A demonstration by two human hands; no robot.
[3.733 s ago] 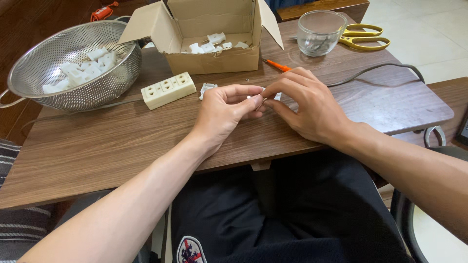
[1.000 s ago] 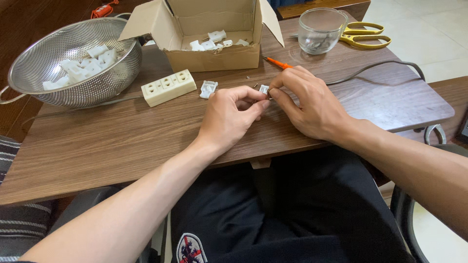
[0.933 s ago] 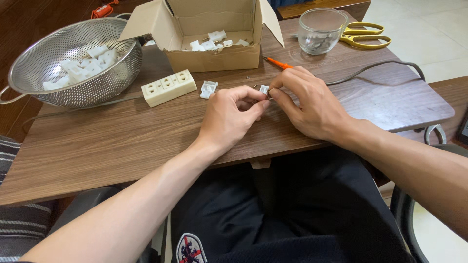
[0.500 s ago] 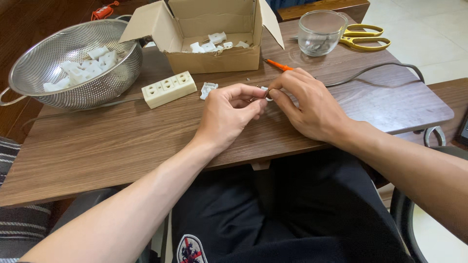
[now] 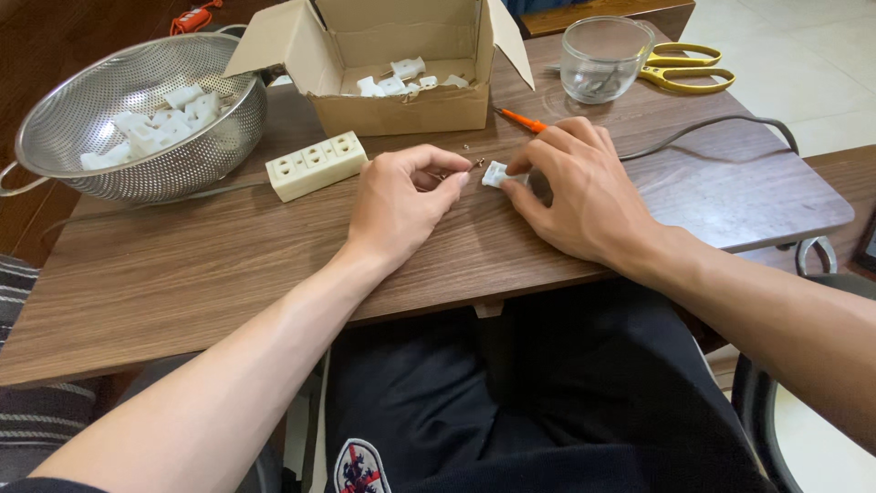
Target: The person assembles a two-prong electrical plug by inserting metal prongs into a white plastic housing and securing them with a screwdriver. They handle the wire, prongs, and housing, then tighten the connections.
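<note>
Resting white plug (image 5: 495, 173) at right hand (image 5: 577, 192) grip

Brown wood-grain table (image 5: 182, 274) in soft even light, pale tiled floor (image 5: 821, 64) beyond its far right edge, dark wooden floor (image 5: 55, 36) at upper left, striped cushion (image 5: 27, 420) low on the left.

The right hand (image 5: 584, 196) hid most of the white part (image 5: 495, 173) and the screwdriver (image 5: 522, 120) beyond its orange tip. The left hand (image 5: 397, 196) pinched something, possibly a screw, too small to tell.
</note>
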